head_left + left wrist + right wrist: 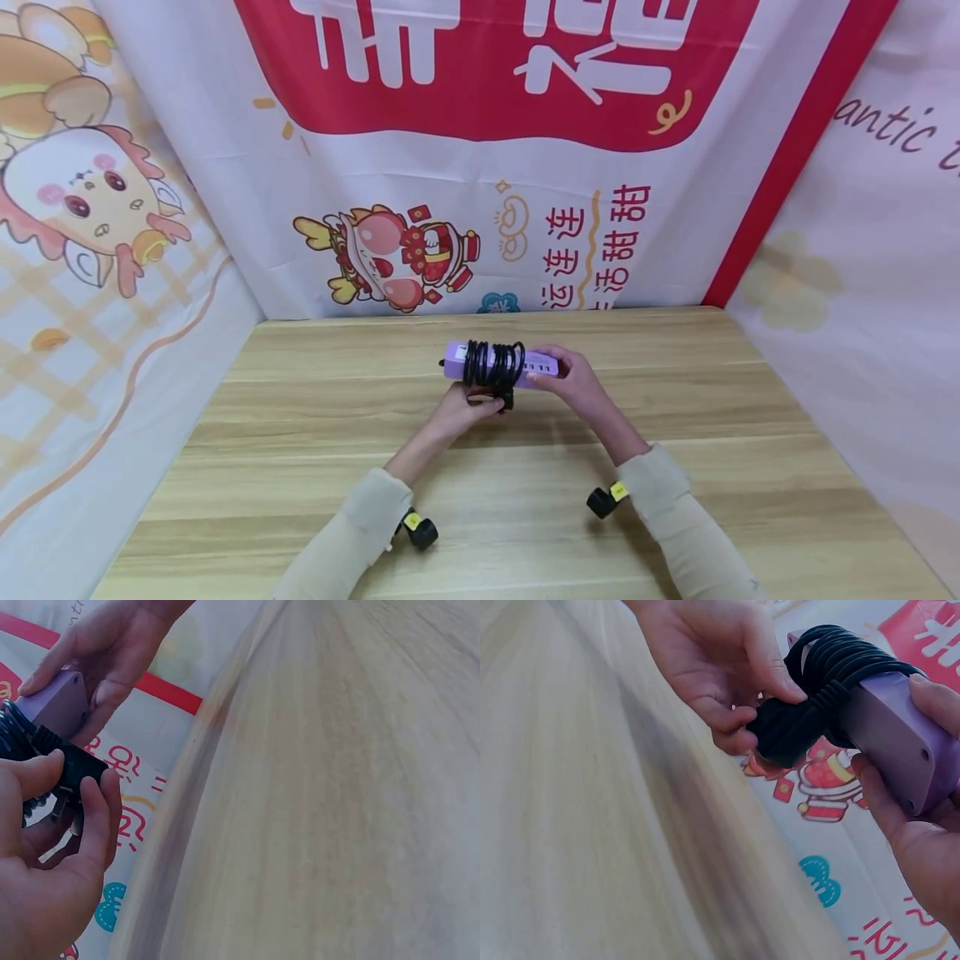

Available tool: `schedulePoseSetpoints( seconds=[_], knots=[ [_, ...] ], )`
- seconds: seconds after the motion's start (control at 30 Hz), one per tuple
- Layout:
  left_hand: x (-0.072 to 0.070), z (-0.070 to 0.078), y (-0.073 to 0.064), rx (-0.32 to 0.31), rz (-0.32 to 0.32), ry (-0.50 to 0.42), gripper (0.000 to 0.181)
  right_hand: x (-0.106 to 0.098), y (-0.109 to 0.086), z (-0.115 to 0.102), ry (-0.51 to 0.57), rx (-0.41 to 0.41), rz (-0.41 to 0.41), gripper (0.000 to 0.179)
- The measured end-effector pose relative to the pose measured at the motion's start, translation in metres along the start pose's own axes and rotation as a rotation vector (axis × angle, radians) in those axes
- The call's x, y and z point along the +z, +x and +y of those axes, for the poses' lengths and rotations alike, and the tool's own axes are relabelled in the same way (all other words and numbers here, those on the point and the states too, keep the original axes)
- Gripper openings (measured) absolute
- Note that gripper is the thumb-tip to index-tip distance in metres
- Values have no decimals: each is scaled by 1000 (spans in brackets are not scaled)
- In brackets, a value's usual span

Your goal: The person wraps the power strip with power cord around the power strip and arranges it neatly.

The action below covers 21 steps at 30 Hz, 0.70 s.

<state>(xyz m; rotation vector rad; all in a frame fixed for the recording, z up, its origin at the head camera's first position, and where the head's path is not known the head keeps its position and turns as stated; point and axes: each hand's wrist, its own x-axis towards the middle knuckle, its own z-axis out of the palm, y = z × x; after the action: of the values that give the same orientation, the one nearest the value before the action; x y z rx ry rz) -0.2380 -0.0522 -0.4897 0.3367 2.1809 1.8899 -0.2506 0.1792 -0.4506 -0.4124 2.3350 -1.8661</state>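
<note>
A purple power strip (542,364) is held above the table, its black cord (491,364) wound round the middle in several turns. My right hand (573,379) grips the strip's right end, thumb and fingers on opposite sides, as the right wrist view also shows on the purple casing (900,742). With my left hand (457,412) I pinch the black plug (79,769) at the cord's end, just below the strip. Metal prongs show under the plug in the left wrist view. Part of the strip lies hidden behind the coils.
Beneath the hands is a wood-grain table (525,500). A printed white and red cloth (450,158) hangs along its back edge, with more printed cloth at the left (150,350) and right (847,333). Small black cameras (422,533) sit at both wrists.
</note>
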Motion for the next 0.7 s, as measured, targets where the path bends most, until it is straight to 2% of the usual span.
schedulePoseSetpoints(
  seconds=[0.23,0.37,0.5,0.63,0.7],
  knots=[
    [-2,-18,2,-56,16,-92,37,1,5,18,70,20,-45,51],
    [0,-22,2,-72,53,-78,38,1,9,27,52,71,-67,52],
    [0,-23,1,-97,103,-42,40,-2,15,34,-6,92,-88,55],
    [0,-21,-1,-139,134,57,34,-9,20,43,-122,88,-63,56],
    [0,-20,-2,-165,148,117,32,-12,20,47,-152,112,-59,56]
  ],
)
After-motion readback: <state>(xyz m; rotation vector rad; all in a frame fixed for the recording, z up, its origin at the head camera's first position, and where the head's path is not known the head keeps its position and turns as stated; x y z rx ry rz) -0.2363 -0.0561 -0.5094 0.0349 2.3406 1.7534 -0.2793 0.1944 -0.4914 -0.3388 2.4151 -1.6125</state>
